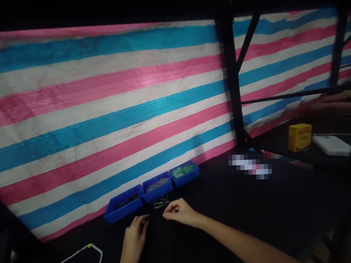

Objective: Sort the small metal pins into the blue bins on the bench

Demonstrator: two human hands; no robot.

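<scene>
My left hand (135,233) is low over the black table, in front of the left blue bin. Its thumb and fingers come together, and whatever they hold is too small and dark to make out. To its right my right hand (180,212) has its fingers curled into a pinch, with the held thing hidden or too small to name. The two hands are a short gap apart. Just beyond them lies a small pile of thin metal pins (160,202). Behind stand a left blue bin (118,214) with dark small parts, a middle blue bin (157,195) with pale clear pieces, and a right blue bin (189,180) with green pieces.
A striped tarpaulin (119,110) hangs behind the black table (213,207). A white bent cord or wire (99,253) lies at lower left. Right of a dark metal post (233,78) are a yellow box (299,137), a white device (333,146) and another person's arm (337,105).
</scene>
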